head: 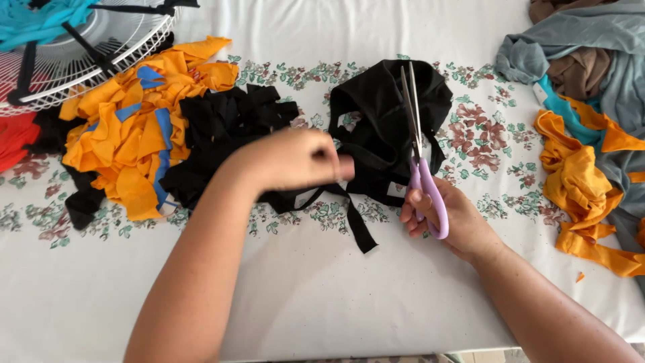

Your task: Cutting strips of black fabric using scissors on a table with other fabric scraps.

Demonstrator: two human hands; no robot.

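White tablecloth (316, 296) with a band of printed flowers covers the whole work surface; no wall or floor shows beyond it except a thin strip at the lower edge.

Grip state. My right hand (451, 218) is closed through the lilac handles of the scissors (420, 151), blades pointing away from me and nearly together, lying over the black garment (386, 128). My left hand (295, 158) is pinched shut on a black fabric strip (353, 218) that runs from the garment's near edge down toward me; the hand is blurred, so the exact finger placement cannot be read.

Position of the work. The black garment lies just past the middle of the cloth, between my two hands, partly opened into loops and bands.

Progress, as judged. A pile of black cut pieces (222, 131) sits just left of the garment, touching a larger heap of orange and blue pieces (131, 134). That suggests a good share of cutting is done. The garment itself is largely whole, so most of it appears uncut.

Surroundings. A white wire fan guard (101, 50) lies at the far left with turquoise fabric (37, 17) over it and red fabric (13, 138) below. At the right edge, orange strips (581, 181) trail beside a mound of grey-green and brown clothing (591, 47), well apart from the scissors.
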